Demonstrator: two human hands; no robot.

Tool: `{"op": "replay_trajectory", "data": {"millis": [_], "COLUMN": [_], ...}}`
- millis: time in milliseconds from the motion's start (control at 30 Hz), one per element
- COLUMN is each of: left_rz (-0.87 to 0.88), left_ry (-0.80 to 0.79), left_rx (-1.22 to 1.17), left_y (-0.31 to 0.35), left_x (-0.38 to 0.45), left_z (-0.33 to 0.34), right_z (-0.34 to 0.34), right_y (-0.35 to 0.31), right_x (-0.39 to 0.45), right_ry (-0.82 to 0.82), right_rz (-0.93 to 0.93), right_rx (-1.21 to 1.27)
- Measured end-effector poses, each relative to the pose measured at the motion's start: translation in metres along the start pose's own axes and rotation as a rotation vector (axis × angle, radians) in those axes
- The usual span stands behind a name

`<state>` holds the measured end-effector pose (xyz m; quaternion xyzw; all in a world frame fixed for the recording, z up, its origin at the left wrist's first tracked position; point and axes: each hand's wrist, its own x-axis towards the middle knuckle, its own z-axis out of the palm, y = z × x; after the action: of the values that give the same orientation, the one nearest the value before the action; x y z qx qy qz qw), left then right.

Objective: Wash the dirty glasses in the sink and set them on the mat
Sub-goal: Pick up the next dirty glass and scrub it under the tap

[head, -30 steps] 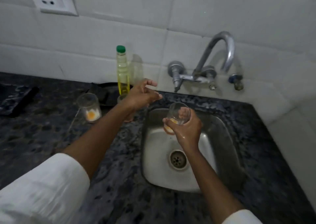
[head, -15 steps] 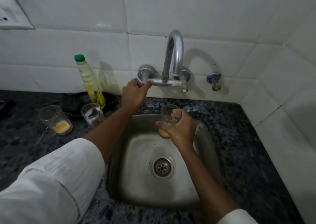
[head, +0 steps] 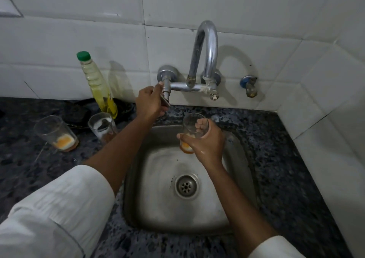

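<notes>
My right hand [head: 205,141] grips a clear glass [head: 192,124] with orange residue at its bottom, held upright over the back of the steel sink [head: 158,208]. My left hand [head: 150,103] grips the left tap handle [head: 166,98] of the wall-mounted faucet [head: 205,50]. No water runs from the spout. Two more dirty glasses stand on the dark counter left of the sink: one with orange dregs [head: 54,132] and one with white and brown residue [head: 101,127].
A bottle of yellow liquid with a green cap [head: 97,84] stands against the tiled wall behind the glasses, beside a dark mat or pan [head: 79,109]. A small blue-topped valve [head: 249,86] sticks out right of the faucet. The speckled counter [head: 296,178] surrounds the sink.
My left hand has reached from above the counter to the left tap handle and closed on it. The right hand keeps the glass over the sink. The view has shifted left.
</notes>
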<state>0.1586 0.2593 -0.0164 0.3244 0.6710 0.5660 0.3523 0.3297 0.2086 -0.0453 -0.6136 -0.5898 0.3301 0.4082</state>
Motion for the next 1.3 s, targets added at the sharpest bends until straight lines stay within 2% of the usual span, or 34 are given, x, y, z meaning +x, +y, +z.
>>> {"op": "replay_trajectory", "data": {"millis": [333, 433, 533, 600, 633, 700, 767, 833, 900, 933, 1000, 1067, 1133, 1200, 1233, 1300], "left_rz": [-0.045, -0.224, -0.522, -0.674, -0.691, -0.668, -0.652, -0.644, -0.666, -0.665, -0.64, -0.624, -0.604, -0.567, -0.536, -0.518], "left_ry": [-0.025, -0.136, -0.334, -0.478, -0.52, -0.518, -0.482, -0.462, -0.441, -0.436, -0.473, -0.518, -0.538, -0.558, -0.553, -0.496], "left_rx": [-0.051, -0.152, -0.209, -0.387, -0.557, -0.868, -0.971, -0.916, -0.827, -0.791, -0.739, -0.701, -0.629, -0.618, -0.663, -0.799], "left_y": [0.001, -0.011, -0.055, -0.075, -0.079, -0.081, -0.084, -0.086, -0.091, -0.092, -0.093, -0.091, -0.09, -0.093, -0.096, -0.101], "left_x": [-0.003, -0.027, -0.072, -0.097, -0.105, -0.112, -0.106, -0.097, -0.085, -0.08, -0.073, -0.067, -0.064, -0.063, -0.065, -0.072], "left_z": [-0.003, -0.003, 0.008, 0.02, 0.026, 0.036, 0.041, 0.04, 0.035, 0.033, 0.03, 0.031, 0.032, 0.032, 0.033, 0.036], "right_z": [-0.007, -0.008, -0.007, -0.002, 0.001, 0.006, 0.003, -0.01, -0.028, -0.034, -0.041, -0.039, -0.032, -0.016, -0.006, 0.01], "right_y": [0.003, 0.003, -0.001, -0.003, -0.003, -0.001, -0.001, -0.002, -0.003, -0.002, 0.001, 0.003, 0.004, 0.006, 0.006, 0.002], "right_x": [-0.006, -0.009, -0.01, -0.014, -0.016, -0.018, -0.017, -0.017, -0.018, -0.016, -0.01, -0.005, 0.001, 0.004, 0.005, 0.007], "right_ry": [0.016, 0.017, 0.054, 0.078, 0.095, 0.084, -0.006, -0.007, 0.06, 0.035, -0.179, -0.454, -0.629, -0.588, -0.518, -0.411], "right_rz": [-0.02, -0.025, -0.022, -0.007, 0.001, 0.01, -0.001, -0.136, -0.423, -0.526, -0.597, -0.569, -0.542, -0.499, -0.404, -0.015], "right_rx": [0.01, 0.016, 0.031, 0.019, 0.022, 0.045, 0.026, -0.128, -0.296, -0.361, -0.459, -0.535, -0.689, -0.725, -0.617, -0.126]}}
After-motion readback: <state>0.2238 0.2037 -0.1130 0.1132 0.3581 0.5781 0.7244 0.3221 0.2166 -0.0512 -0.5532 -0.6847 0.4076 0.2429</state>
